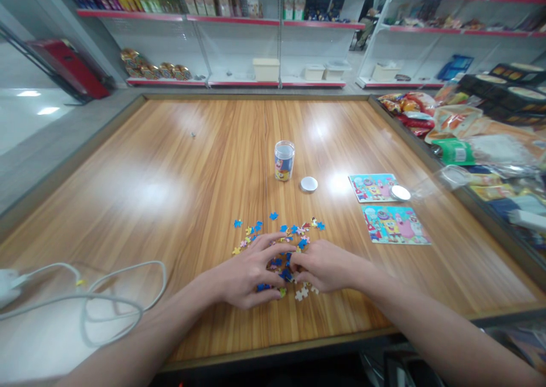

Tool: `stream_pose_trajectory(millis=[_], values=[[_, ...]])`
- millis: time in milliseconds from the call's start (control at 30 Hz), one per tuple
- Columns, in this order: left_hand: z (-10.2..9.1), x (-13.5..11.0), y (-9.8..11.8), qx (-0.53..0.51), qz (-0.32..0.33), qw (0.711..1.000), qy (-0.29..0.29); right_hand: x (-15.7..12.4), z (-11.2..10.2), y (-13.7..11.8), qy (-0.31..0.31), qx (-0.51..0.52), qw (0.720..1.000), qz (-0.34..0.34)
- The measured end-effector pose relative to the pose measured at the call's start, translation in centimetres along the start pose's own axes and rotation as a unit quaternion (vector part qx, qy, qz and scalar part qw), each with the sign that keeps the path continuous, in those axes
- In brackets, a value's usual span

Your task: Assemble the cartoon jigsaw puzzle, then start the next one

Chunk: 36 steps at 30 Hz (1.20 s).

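Several small loose jigsaw pieces [294, 229], mostly blue with some white and yellow, lie scattered on the wooden table [191, 165] near its front edge. My left hand [249, 273] rests on the pile with fingers curled round some pieces. My right hand [326, 265] meets it from the right, fingers bent and pinched on pieces at the pile's middle. Which pieces each hand holds is hidden under the fingers.
A small clear tub [284, 160] with a cartoon label stands behind the pile, its white lid [309, 184] beside it. Two finished cartoon puzzles [394, 224] lie at right, another lid [400, 192] on the farther one. White cable [111, 302] loops front left. Snack packets [464, 131] crowd the right.
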<state>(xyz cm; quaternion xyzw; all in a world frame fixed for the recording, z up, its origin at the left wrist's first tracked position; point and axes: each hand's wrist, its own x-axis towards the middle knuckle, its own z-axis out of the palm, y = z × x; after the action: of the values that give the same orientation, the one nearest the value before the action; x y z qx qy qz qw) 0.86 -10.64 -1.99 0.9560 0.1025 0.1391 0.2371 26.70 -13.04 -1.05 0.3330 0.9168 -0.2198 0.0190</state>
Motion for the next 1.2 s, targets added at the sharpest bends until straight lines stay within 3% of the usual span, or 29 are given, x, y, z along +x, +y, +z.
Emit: stream_pose_trajectory(millis=[400, 667, 867, 1200], values=[[-0.3, -0.1, -0.1, 0.01, -0.005, 1.0, -0.004, 0.0, -0.2, 0.4, 0.034, 0.0, 0.999, -0.009], [-0.2, -0.2, -0.4, 0.008, -0.001, 1.0, 0.004, -0.4, -0.5, 0.9, 0.037, -0.009, 0.998, -0.058], [-0.3, -0.4, -0.6, 0.011, 0.001, 1.0, 0.018, -0.4, -0.6, 0.8, 0.05, -0.01, 0.998, -0.023], [-0.2, -0.4, -0.8, 0.019, -0.001, 1.0, 0.008, -0.6, -0.9, 1.1, 0.051, 0.0, 0.998, -0.037]])
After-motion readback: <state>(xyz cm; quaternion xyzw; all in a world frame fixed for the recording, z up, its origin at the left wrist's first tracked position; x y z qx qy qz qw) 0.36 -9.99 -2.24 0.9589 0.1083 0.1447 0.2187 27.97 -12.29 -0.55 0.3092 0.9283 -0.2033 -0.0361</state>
